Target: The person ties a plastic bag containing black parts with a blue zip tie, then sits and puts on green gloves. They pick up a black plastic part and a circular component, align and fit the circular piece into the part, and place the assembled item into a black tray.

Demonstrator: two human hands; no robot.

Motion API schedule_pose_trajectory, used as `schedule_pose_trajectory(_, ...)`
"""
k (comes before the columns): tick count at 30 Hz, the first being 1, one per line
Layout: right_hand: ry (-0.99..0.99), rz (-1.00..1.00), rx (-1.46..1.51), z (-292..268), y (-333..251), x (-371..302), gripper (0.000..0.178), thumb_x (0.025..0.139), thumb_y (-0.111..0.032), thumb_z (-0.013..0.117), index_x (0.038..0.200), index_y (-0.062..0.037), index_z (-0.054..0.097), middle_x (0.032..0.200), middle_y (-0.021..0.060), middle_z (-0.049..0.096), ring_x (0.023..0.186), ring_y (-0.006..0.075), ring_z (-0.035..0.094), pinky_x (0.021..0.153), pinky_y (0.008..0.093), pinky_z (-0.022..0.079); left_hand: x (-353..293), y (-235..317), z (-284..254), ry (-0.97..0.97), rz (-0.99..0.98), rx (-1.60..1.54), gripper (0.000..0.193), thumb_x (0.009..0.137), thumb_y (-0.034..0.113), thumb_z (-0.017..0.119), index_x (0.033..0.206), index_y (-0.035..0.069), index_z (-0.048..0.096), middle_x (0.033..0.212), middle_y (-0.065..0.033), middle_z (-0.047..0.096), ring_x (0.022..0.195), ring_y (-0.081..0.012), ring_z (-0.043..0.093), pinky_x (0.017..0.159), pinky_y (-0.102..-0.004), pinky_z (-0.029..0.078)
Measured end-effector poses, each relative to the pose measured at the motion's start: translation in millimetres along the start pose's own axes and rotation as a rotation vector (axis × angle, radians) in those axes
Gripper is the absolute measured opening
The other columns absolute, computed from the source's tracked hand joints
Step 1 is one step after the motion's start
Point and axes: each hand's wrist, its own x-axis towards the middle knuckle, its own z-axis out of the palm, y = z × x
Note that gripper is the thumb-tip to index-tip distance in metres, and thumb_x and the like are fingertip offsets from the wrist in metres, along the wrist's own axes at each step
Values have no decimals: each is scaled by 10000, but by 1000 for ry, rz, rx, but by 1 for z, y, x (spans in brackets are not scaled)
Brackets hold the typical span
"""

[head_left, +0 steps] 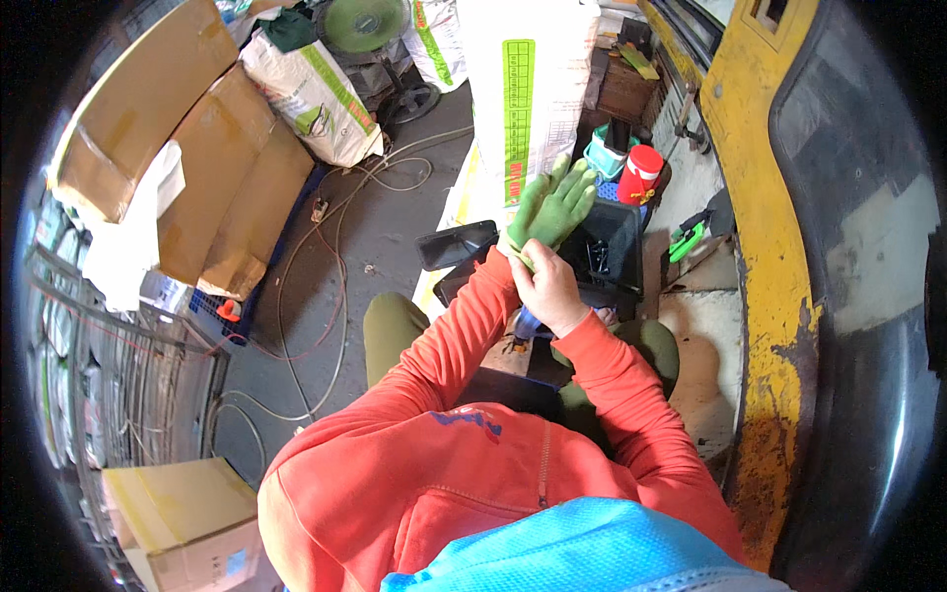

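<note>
My left hand (558, 205) wears a green work glove (541, 223) and is held up with its fingers stretched out and nothing in it. At the wrist, my bare right hand (552, 296) is closed on the glove's cuff, thumb and fingers pinching its edge. Below and behind both hands stands a black crate (621, 247) with small dark items inside. A dark flat panel (456, 245) lies just left of the hands. Beyond the fingertips rises a large white sack (562, 89) with a green printed stripe.
A red-and-white jug (641, 173) and a teal basket (604, 153) stand to the right, near green-handled pliers or snips (687, 241). A worn yellow machine frame (764, 326) borders the right side. Hoses (340, 212) trail over the grey floor (395, 237); cardboard (222, 168) leans at left.
</note>
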Motion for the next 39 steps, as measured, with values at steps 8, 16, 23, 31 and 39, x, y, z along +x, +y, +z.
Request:
schedule_pose_trajectory(8,10,-69,27,-4,-30,2,130,751,-96,591,735,-48,471,652,160,518,619,370,538,551,426,427,6,16,13,138,264,29,350,957,316,423,1198,75,504,1152,-97,555,1089,-242,531,948,-407,423)
schedule_pose_trajectory(16,84,9,174,-14,-1,15,103,688,32,511,713,-32,435,616,125,417,533,270,444,523,364,401,29,6,-33,418,-82,133,501,875,553,457,985,85,596,1004,-94,630,824,-268,583,798,-364,453)
schedule_pose_trajectory(23,149,85,69,-7,-4,2,223,824,-145,661,872,-33,474,759,78,504,675,185,511,621,314,434,48,53,16,350,437,-81,470,908,468,445,1158,72,483,1158,-151,541,1037,-356,545,897,-490,443)
schedule_pose_trajectory(31,-168,-21,119,-7,-23,-12,136,876,-126,572,798,-26,520,656,142,535,584,314,543,534,362,431,18,69,-9,596,556,-33,386,910,428,437,1037,88,569,1069,-133,606,990,-360,575,903,-526,428)
schedule_pose_trajectory(39,-585,-673,57,5,-63,-45,71,830,-75,534,895,-50,548,772,114,537,709,265,564,635,347,461,-14,145,15,385,721,-36,422,908,500,420,984,125,597,1014,-97,639,959,-313,597,848,-451,464)
